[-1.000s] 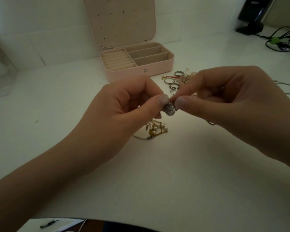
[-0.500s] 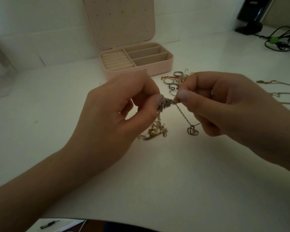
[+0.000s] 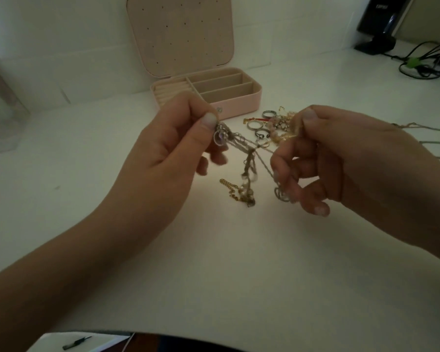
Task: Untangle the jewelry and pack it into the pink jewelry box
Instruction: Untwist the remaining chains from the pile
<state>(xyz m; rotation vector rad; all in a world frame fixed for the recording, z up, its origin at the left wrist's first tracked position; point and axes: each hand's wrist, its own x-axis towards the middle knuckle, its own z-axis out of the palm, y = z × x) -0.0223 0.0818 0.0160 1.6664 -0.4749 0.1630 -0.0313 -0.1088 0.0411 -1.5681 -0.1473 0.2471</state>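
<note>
Tangled chains point(image 3: 249, 158): silver and gold strands knotted, held up off the white table point(image 3: 214, 262), one clump hanging with a gold link and pearl-like beads touching the surface. Oval silver pendant point(image 3: 218, 137) at left end; small silver charm point(image 3: 281, 193) at lower right. Loose rings point(image 3: 258, 125) near the far edge. Pink jewelry box point(image 3: 241, 102) behind, lid upright, compartments showing nothing inside.

Far right on my white table point(image 3: 239, 262) I see a black device point(image 3: 377, 29) on its stand, dark cables point(image 3: 427, 64) with a green tie point(image 3: 412, 62) beside it. A small dark tool point(image 3: 76, 342) lies on something white at the bottom left.
</note>
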